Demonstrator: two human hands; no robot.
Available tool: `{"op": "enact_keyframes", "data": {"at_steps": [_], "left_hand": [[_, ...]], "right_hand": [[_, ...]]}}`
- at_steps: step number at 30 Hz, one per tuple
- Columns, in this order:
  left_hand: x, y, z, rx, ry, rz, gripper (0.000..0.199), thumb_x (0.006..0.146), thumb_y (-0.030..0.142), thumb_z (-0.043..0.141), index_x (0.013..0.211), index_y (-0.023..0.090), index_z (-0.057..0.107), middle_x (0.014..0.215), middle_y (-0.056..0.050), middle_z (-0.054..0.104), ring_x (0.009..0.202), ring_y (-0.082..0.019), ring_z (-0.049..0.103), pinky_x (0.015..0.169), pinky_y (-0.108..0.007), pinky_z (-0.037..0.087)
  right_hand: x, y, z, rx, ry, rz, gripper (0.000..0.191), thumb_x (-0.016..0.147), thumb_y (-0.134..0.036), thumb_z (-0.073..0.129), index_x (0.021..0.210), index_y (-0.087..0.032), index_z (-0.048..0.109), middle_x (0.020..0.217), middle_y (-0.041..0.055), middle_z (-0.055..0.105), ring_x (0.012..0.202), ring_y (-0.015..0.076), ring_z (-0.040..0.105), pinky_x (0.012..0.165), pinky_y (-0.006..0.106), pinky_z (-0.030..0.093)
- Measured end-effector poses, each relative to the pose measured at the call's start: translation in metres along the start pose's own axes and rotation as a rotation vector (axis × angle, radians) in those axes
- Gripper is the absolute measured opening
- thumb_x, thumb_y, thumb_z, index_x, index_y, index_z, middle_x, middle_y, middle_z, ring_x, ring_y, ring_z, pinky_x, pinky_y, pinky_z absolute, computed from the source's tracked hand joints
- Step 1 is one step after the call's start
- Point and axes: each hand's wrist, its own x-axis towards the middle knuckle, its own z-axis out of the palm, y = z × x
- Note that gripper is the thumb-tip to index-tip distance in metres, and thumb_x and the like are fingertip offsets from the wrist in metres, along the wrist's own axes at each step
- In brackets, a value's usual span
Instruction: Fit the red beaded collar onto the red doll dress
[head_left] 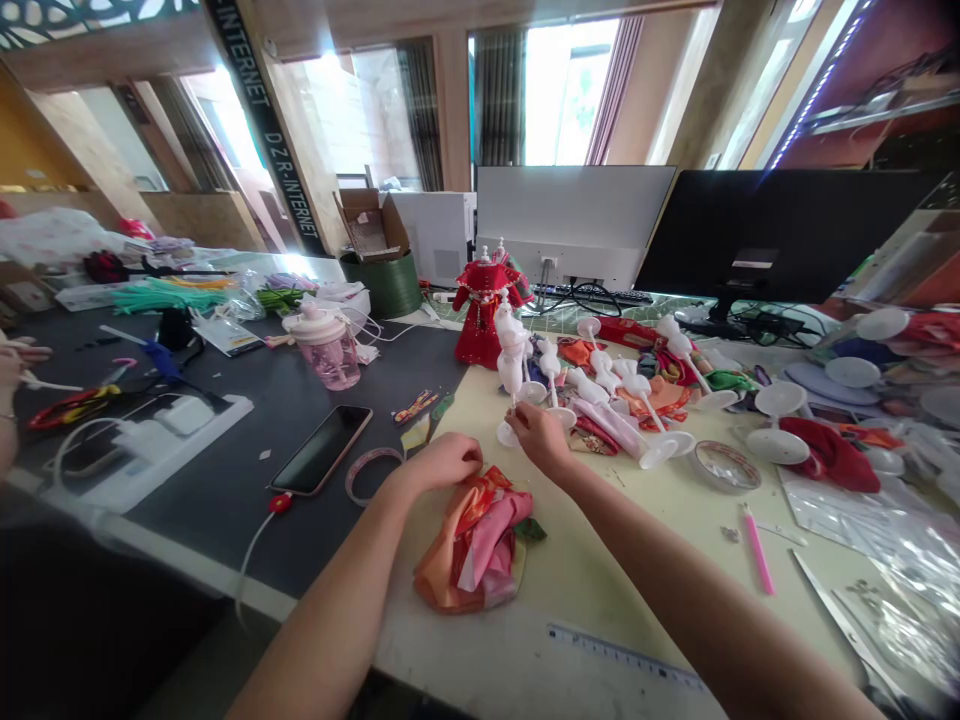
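My right hand (541, 437) is closed, its fingertips pinching the thin stem of a white miniature dress form (513, 350) that stands upright on a round base. My left hand (448, 462) has its fingers curled together just above a crumpled bundle of orange and pink satin fabric (472, 550); whatever its fingertips hold, if anything, is hidden. Behind the form stands a small red doll dress (478, 315) with gold trim, worn on another form. Several more white dress forms (600, 370) lie on their sides to the right among coloured cloth pieces.
Left of me are a phone (322, 450) on a cable, a pink cup (328, 350) and a tape roll (373, 474). A ruler (622, 655), pink pen (758, 550), scissors (847, 625) and clear tape roll (726, 467) lie rightward. Monitors (576, 220) stand behind. Another person's hand (19, 355) shows far left.
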Motion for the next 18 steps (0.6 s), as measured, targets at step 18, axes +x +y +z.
{"op": "enact_keyframes", "data": {"at_steps": [18], "left_hand": [[-0.024, 0.030, -0.013, -0.406, -0.395, 0.173, 0.026, 0.073, 0.041, 0.068, 0.081, 0.016, 0.068, 0.073, 0.000, 0.063, 0.066, -0.012, 0.055, 0.060, -0.020, 0.040]], "right_hand": [[-0.016, 0.004, -0.007, -0.114, -0.002, -0.057, 0.033, 0.093, -0.018, 0.030, 0.113, -0.011, 0.055, 0.111, 0.0163, 0.063, 0.093, 0.0211, 0.061, 0.082, 0.033, 0.044]]}}
